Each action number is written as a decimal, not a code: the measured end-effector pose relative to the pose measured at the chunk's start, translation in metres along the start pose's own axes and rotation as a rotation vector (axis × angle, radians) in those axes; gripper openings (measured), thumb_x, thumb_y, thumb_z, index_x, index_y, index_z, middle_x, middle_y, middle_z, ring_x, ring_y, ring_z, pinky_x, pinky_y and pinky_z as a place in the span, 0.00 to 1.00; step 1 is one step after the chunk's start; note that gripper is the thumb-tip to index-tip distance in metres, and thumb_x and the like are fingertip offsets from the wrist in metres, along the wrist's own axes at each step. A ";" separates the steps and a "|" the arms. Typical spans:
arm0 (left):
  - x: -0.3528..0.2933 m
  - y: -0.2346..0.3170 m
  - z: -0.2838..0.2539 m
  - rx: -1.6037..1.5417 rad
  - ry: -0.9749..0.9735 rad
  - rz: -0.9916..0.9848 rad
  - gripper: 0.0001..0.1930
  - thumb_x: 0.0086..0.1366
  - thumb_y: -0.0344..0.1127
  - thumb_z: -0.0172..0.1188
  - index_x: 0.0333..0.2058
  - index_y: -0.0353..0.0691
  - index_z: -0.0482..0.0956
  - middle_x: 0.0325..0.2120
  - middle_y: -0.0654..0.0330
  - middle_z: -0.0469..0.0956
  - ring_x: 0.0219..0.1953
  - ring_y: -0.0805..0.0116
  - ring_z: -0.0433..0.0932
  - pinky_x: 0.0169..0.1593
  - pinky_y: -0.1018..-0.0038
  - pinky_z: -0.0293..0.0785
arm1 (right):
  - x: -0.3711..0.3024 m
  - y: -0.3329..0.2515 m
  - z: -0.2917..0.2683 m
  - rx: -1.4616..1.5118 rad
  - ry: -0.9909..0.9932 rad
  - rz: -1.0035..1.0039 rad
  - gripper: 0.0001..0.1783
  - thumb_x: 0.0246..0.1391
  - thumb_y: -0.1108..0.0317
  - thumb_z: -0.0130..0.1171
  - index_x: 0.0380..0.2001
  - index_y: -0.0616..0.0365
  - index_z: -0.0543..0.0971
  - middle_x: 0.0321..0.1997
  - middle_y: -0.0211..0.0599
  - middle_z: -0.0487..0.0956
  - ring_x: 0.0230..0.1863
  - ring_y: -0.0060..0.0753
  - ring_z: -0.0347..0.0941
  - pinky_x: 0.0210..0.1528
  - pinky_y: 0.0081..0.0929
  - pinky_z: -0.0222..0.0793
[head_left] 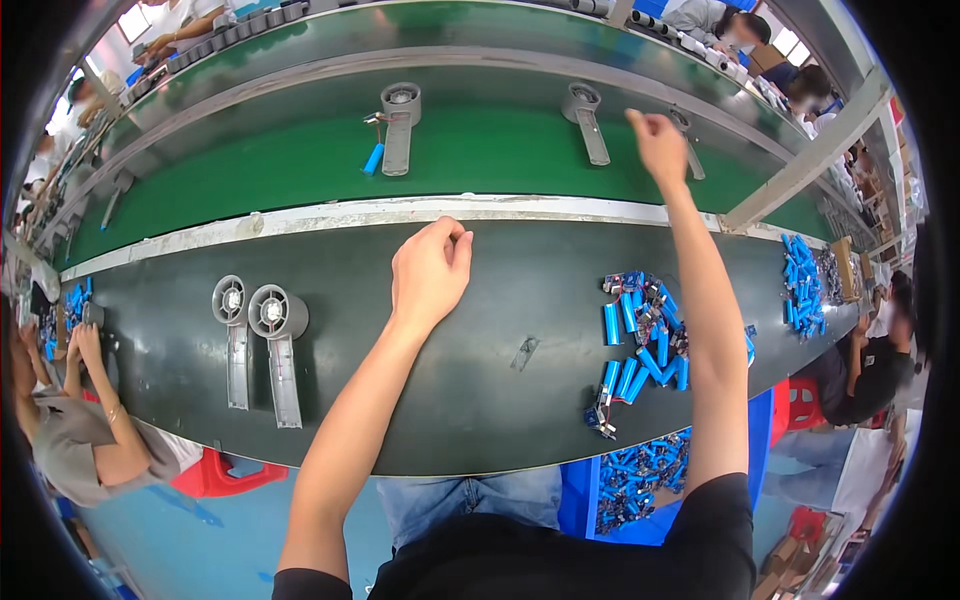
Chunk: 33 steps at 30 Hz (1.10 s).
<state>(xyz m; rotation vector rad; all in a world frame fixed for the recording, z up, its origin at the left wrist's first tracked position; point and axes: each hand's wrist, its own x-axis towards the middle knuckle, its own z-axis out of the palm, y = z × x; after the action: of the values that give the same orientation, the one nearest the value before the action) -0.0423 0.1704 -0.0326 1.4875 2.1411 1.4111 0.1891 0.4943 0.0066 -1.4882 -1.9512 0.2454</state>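
My left hand is curled closed above the dark tabletop near its far edge; nothing shows in it. My right hand reaches over the green conveyor belt, fingers curled, with nothing visible in them. Just right of it, a grey fan housing with a long flat handle is partly hidden behind the hand. To its left lies another grey fan housing, apart from the fingers. Farther left on the belt, a third fan housing has a blue battery cell wired beside it.
Two fan housings lie on the table at left. A pile of blue battery cells with circuit boards lies at right, near a small clear plastic piece. A blue bin of cells stands below the table edge. Co-workers sit on both sides.
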 end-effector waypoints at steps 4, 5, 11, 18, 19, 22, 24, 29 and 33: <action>0.001 0.002 0.002 -0.013 -0.025 -0.008 0.07 0.63 0.33 0.62 0.29 0.37 0.77 0.12 0.60 0.67 0.16 0.66 0.65 0.24 0.68 0.61 | -0.016 -0.044 0.049 -0.064 -0.272 0.091 0.53 0.40 0.28 0.64 0.56 0.65 0.74 0.56 0.56 0.78 0.57 0.52 0.75 0.60 0.39 0.69; 0.000 0.001 0.001 -0.027 -0.016 -0.003 0.07 0.63 0.33 0.62 0.28 0.36 0.77 0.12 0.61 0.67 0.15 0.68 0.64 0.23 0.69 0.61 | -0.021 -0.051 0.054 -0.099 -0.309 0.059 0.44 0.43 0.39 0.67 0.53 0.66 0.74 0.53 0.57 0.79 0.55 0.54 0.76 0.59 0.41 0.69; -0.002 -0.007 -0.007 -0.202 0.038 -0.055 0.11 0.66 0.37 0.62 0.36 0.34 0.79 0.17 0.64 0.71 0.20 0.77 0.65 0.27 0.76 0.64 | -0.104 -0.119 0.030 0.242 -0.329 0.045 0.39 0.46 0.53 0.65 0.57 0.68 0.72 0.53 0.58 0.78 0.56 0.52 0.75 0.60 0.36 0.67; -0.037 0.051 -0.023 -0.272 0.010 0.197 0.41 0.54 0.47 0.73 0.61 0.34 0.64 0.54 0.44 0.70 0.57 0.46 0.69 0.60 0.58 0.65 | -0.299 -0.162 -0.087 0.343 -0.561 -0.076 0.35 0.53 0.62 0.68 0.60 0.63 0.67 0.48 0.52 0.81 0.51 0.44 0.80 0.52 0.36 0.73; -0.047 0.053 -0.030 -0.271 -0.084 0.154 0.39 0.54 0.46 0.73 0.60 0.36 0.65 0.55 0.45 0.70 0.57 0.48 0.69 0.60 0.59 0.66 | -0.316 -0.163 -0.097 0.411 -0.584 -0.063 0.33 0.56 0.63 0.66 0.61 0.63 0.66 0.52 0.49 0.80 0.54 0.41 0.78 0.55 0.35 0.71; -0.076 0.055 -0.047 -0.173 -0.233 0.164 0.36 0.53 0.39 0.73 0.59 0.39 0.67 0.52 0.49 0.73 0.57 0.48 0.70 0.58 0.59 0.67 | -0.347 -0.138 -0.112 0.634 -0.640 0.064 0.25 0.62 0.65 0.59 0.60 0.61 0.70 0.48 0.37 0.79 0.47 0.29 0.75 0.51 0.26 0.70; -0.090 0.047 -0.048 -0.151 -0.208 0.168 0.36 0.54 0.38 0.73 0.59 0.39 0.67 0.52 0.49 0.73 0.57 0.48 0.70 0.59 0.59 0.67 | -0.359 -0.121 -0.125 0.577 -0.451 -0.029 0.16 0.64 0.65 0.56 0.51 0.61 0.78 0.40 0.29 0.76 0.39 0.19 0.70 0.42 0.20 0.68; -0.103 0.032 -0.044 -0.168 -0.206 0.149 0.41 0.57 0.39 0.70 0.66 0.41 0.60 0.58 0.46 0.69 0.61 0.49 0.68 0.63 0.60 0.65 | -0.320 -0.058 -0.135 0.048 0.031 -0.220 0.11 0.60 0.65 0.61 0.41 0.60 0.83 0.34 0.38 0.78 0.35 0.30 0.73 0.39 0.26 0.68; -0.104 0.035 -0.041 -0.104 -0.241 0.105 0.41 0.58 0.41 0.69 0.67 0.44 0.59 0.58 0.46 0.70 0.61 0.48 0.68 0.63 0.59 0.65 | -0.279 -0.041 -0.127 0.078 -0.053 -0.095 0.15 0.57 0.60 0.64 0.40 0.61 0.83 0.34 0.39 0.79 0.37 0.35 0.75 0.40 0.29 0.69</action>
<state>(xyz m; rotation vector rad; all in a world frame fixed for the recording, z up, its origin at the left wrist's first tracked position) 0.0053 0.0641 -0.0198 1.6571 1.8439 1.2794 0.2696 0.1959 0.0164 -1.3473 -2.0247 0.3180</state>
